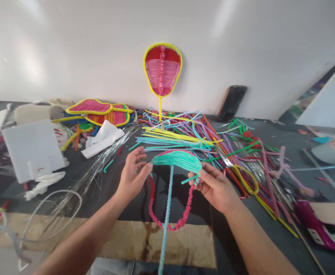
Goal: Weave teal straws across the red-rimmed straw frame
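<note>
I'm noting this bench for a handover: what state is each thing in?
Frame, partly filled, lower part open
Left hand, fingers spread, thumb at frame
Right hand, pinching frame's right edge
Yellow-rimmed fan, filled, upright
Phone, propped, leaning
White paper, creased
Pipe cleaners, loose, heaped
Wires, loose, spread out

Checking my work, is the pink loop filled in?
Partly: turquoise strands span the top of the loop; below, dark table shows through.

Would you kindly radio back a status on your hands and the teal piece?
Left hand open, at teal piece's left end. Right hand pinching its right end. Pink-red loop below, blue stem crossing it. Pipe cleaners just beyond, possibly crowding.
</note>
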`<state>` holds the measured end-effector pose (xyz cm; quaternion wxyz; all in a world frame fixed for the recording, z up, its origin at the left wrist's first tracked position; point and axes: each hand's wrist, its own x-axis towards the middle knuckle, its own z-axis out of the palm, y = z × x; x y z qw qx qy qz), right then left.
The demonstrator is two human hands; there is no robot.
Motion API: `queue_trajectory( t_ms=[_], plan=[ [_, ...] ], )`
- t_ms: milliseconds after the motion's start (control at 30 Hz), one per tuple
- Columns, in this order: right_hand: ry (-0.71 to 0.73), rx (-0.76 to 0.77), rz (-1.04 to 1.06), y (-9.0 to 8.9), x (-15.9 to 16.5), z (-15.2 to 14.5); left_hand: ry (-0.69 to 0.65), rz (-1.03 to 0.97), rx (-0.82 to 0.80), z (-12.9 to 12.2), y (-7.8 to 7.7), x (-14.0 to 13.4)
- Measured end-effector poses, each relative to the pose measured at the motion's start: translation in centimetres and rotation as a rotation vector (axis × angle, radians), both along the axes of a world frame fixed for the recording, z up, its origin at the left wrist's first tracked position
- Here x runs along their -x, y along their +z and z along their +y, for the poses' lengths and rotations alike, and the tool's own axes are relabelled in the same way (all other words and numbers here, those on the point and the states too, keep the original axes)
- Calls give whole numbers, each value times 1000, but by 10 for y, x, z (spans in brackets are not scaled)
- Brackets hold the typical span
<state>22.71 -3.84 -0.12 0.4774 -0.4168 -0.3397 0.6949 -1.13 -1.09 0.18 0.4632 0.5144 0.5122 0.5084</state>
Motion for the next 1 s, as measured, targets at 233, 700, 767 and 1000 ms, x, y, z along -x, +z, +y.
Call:
queue_trajectory(
  t_ms=[233,700,767,1000],
  plan=[
    [116,-123,59,11,6,-11,-285,186,-108,-34,23,-17],
    [369,-568,-337,30,4,-34,-446,-230,321,-30,58,-44],
    [329,-586,-387,27,8,-33,-401,-250,373,-24,54,-43],
    [-106,-585,-572,7,5,-26,-258,-472,540,-7,23,-29]
  ],
)
